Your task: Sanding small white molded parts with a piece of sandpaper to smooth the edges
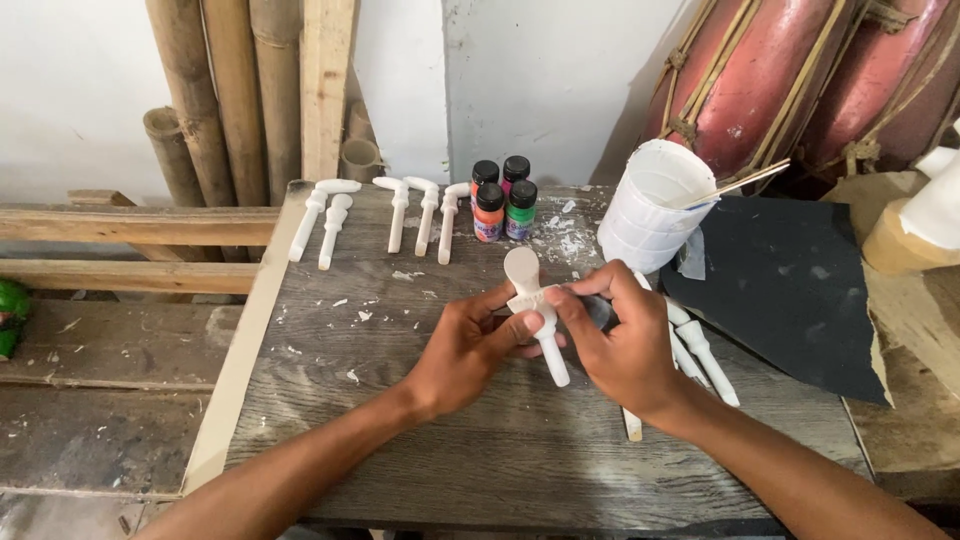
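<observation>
White-primed wooden pegs (322,222) lie in a row at the far left of the grey plank surface (330,400), while at centre the left hand (462,350) pinches a round-headed white peg figure (532,305) held above the boards and the right hand (622,345) closes on it from the other side, fingertips pressing what looks like a small dark scrap against its neck. Too hard a squeeze could, by the look of it, snap the thin stem or let the piece slip onto the boards. Four paint bottles (503,200) and a white cup (655,205) with a stick stand just beyond the hands, within knocking reach, with more pegs (700,350) and a dark sheet (790,280) to the right.
</observation>
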